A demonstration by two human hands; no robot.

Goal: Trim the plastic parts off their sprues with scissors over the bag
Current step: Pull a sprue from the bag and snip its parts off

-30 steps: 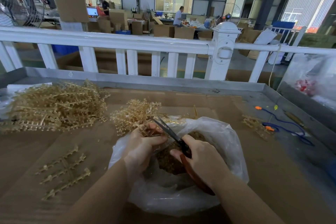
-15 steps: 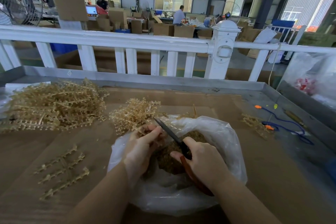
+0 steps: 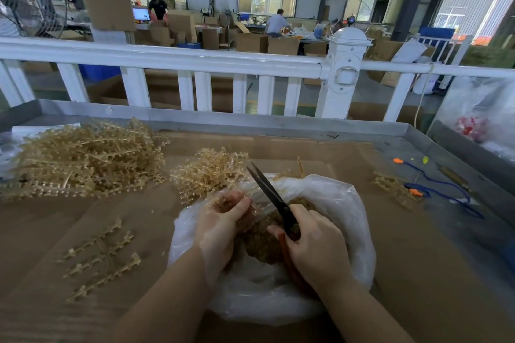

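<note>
Right hand (image 3: pixel 317 248) is curled round the red-orange handles of the black-bladed scissors (image 3: pixel 274 198), blades slightly parted, tips pointing up and away over the crumpled clear plastic bag (image 3: pixel 348 231), the landmark here. Left hand (image 3: pixel 220 220) sits at the bag's left rim, fingers curled around a thin pale tan plastic sprue (image 3: pixel 252 203), mostly hidden, so how much is gripped is unclear. Sprue is likely light, thin and springy, brittle at the gates; hold the stem close to the cut so it doesn't flex or flick away. Inside the bag is a brown heap of trimmed parts (image 3: pixel 267 242), roughly a third full by guess. Left of the bag, a few tan sprue pieces (image 3: pixel 103 256) lie flat on the brown cardboard-covered table (image 3: pixel 418 273). Just behind the bag, a small tan sprue cluster (image 3: pixel 209 170); far left behind it, a big tangled tan sprue pile (image 3: pixel 83 156). Right of the bag, a blue cord with orange ends (image 3: pixel 434 186). Beyond everything, a white railing (image 3: pixel 195 60).
</note>
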